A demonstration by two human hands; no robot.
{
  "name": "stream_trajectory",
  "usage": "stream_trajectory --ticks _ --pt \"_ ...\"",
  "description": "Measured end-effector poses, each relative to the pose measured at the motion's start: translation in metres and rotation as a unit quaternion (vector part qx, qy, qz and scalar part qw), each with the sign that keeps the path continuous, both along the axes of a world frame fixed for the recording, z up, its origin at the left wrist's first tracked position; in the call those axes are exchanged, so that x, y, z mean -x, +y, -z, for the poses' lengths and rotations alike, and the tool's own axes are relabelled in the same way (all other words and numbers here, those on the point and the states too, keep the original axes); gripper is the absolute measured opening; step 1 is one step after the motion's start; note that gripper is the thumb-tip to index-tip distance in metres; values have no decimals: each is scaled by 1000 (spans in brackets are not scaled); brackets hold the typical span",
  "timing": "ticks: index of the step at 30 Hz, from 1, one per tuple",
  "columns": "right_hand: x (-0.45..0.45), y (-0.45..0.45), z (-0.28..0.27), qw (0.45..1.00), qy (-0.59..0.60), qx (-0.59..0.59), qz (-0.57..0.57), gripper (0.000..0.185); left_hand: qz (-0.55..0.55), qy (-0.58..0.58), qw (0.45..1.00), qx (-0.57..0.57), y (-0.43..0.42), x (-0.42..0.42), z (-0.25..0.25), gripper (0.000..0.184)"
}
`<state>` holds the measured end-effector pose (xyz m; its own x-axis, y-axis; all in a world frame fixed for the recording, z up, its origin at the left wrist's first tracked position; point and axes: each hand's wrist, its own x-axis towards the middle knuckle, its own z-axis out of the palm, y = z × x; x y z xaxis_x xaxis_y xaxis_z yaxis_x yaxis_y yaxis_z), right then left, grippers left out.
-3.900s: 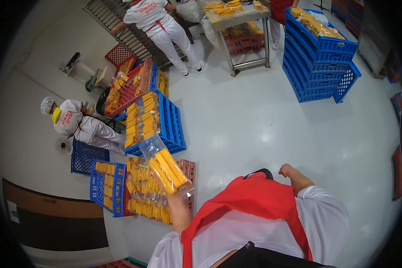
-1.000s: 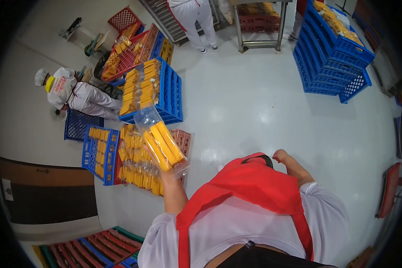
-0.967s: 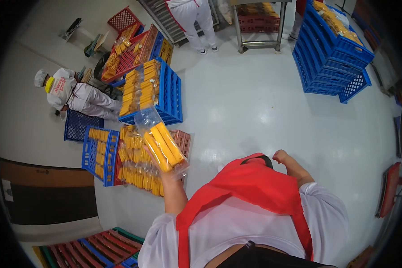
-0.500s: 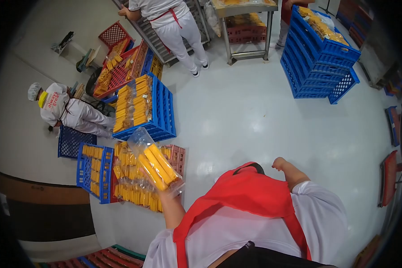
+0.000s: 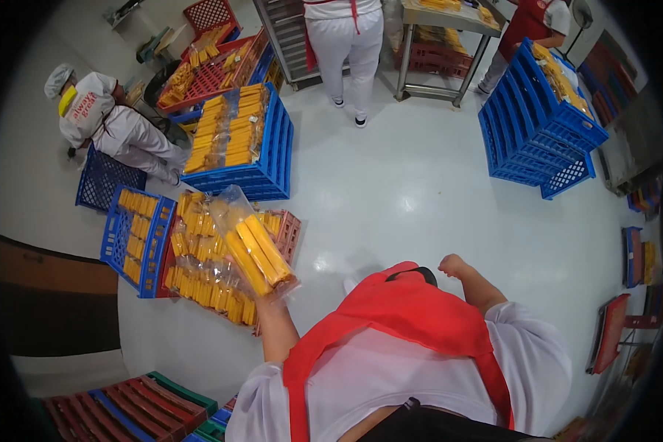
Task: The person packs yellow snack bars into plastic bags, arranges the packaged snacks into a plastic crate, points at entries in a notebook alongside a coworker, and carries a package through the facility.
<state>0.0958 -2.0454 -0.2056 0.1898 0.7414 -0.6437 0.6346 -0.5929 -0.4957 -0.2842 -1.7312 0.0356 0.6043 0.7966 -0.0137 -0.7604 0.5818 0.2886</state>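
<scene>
My left hand (image 5: 264, 300) is closed on a clear plastic bag of yellow sticks (image 5: 254, 247), held up at the left of my body; the bag hides most of the fingers. Behind and below it lies a red crate (image 5: 287, 237) full of similar bagged sticks. My right hand (image 5: 453, 266) hangs over the floor right of my red apron, its fingers curled in; whether it holds anything is too small to tell.
Blue crates (image 5: 278, 158) with bagged sticks stand ahead left, beside a smaller blue crate (image 5: 151, 247). A steel table (image 5: 449, 18) and three people are farther off. Another blue stack (image 5: 530, 140) stands right, and colored crates (image 5: 118, 409) lie at lower left.
The view has shifted and turned, bringing the lower-left crates further into sight. The person by the rack now stands more upright in view. The bag remains in my left hand.
</scene>
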Motion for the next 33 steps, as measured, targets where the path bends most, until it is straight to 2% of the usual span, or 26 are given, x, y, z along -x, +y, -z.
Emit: stream_trajectory --ticks 1,5,6,8,10,12,13,17,20,22,24,26,30,32,33 --pt "4 0 -4 1000 3 5 11 22 0 9 1000 7 1 3 -3 72" --pt "30 15 -22 979 -41 185 77 16 2 19 1000 22 10 18 2 71" --pt "34 15 -22 981 -48 186 24 21 1 20 1000 20 14 23 7 71" --pt "39 8 -10 988 -79 104 -82 21 -6 23 1000 10 21 29 17 70" --pt "50 12 -25 987 -85 119 -64 14 -18 31 999 2 26 35 23 70" --pt "59 13 -43 974 8 152 165 22 -32 42 999 -6 27 40 27 69" --pt "61 11 -42 965 19 155 213 20 -41 50 998 -9 26 42 29 69" --pt "55 9 -23 981 -19 172 90 17 -101 91 990 -32 19 49 28 68" --pt "40 4 -18 987 -54 150 -13 17 -157 54 985 36 1 47 13 80" --pt "35 3 -18 991 -63 103 -51 18 -129 44 991 13 -11 46 -4 80" --pt "35 -6 -15 996 -47 44 -55 18 -68 20 997 -20 -25 43 -21 79" --pt "48 -11 -29 973 32 42 223 19 -4 -7 999 -47 -40 38 -27 78" --pt "56 -49 -26 978 33 37 201 24 -26 -7 998 -52 -55 35 -7 77" --pt "56 -70 -17 986 11 139 92 26 -24 11 998 -49 -66 30 -3 78" --pt "55 -84 -13 986 13 139 95 26 -22 21 998 -50 -72 26 -5 78"
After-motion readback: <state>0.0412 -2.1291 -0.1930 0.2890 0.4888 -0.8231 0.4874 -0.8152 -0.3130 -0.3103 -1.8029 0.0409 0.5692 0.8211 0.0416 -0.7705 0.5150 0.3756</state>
